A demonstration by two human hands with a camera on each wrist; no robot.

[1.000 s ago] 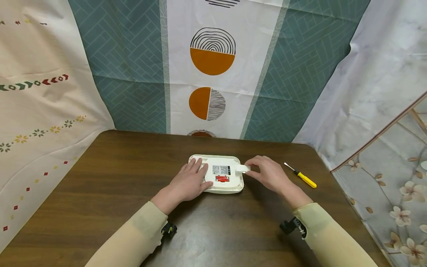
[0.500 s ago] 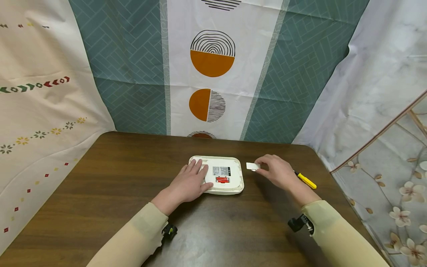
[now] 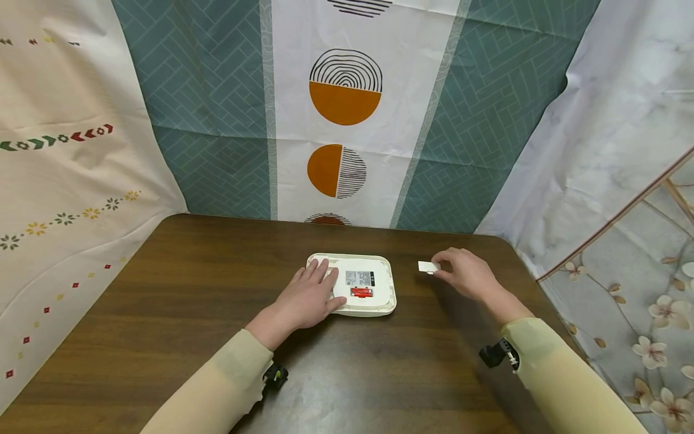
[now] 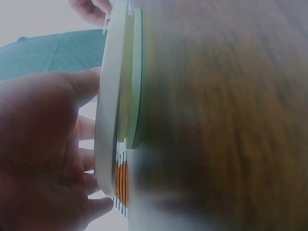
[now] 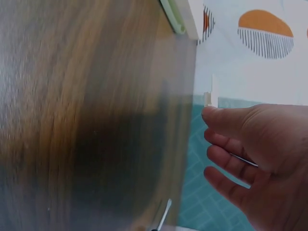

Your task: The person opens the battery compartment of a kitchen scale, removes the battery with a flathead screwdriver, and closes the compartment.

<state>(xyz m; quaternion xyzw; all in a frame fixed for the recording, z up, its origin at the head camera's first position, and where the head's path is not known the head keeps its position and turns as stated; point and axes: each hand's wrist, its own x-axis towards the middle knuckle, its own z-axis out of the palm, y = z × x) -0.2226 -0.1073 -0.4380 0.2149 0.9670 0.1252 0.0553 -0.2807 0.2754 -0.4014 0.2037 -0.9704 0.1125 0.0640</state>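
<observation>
A white rectangular device (image 3: 382, 283), its underside up, lies on the table with a printed label and red batteries (image 3: 361, 292) in an uncovered compartment. My left hand (image 3: 303, 295) rests with spread fingers on the device's left end; in the left wrist view the thumb and fingers reach along the device's edge (image 4: 107, 101). To the right of the device, my right hand (image 3: 466, 274) pinches a small white battery cover (image 3: 427, 267) between thumb and fingertips, above the table. The right wrist view shows the cover (image 5: 214, 91) edge-on, the other fingers loosely curled.
A screwdriver's metal shaft (image 5: 165, 214) shows low in the right wrist view; in the head view the right hand and forearm hide it. The brown wooden table (image 3: 217, 271) ends at patterned cloth hangings (image 3: 217, 120) behind and at both sides.
My right hand has drawn the battery cover off the device and carried it to the right, baring the compartment and covering the screwdriver from view. The left hand has stayed on the device.
</observation>
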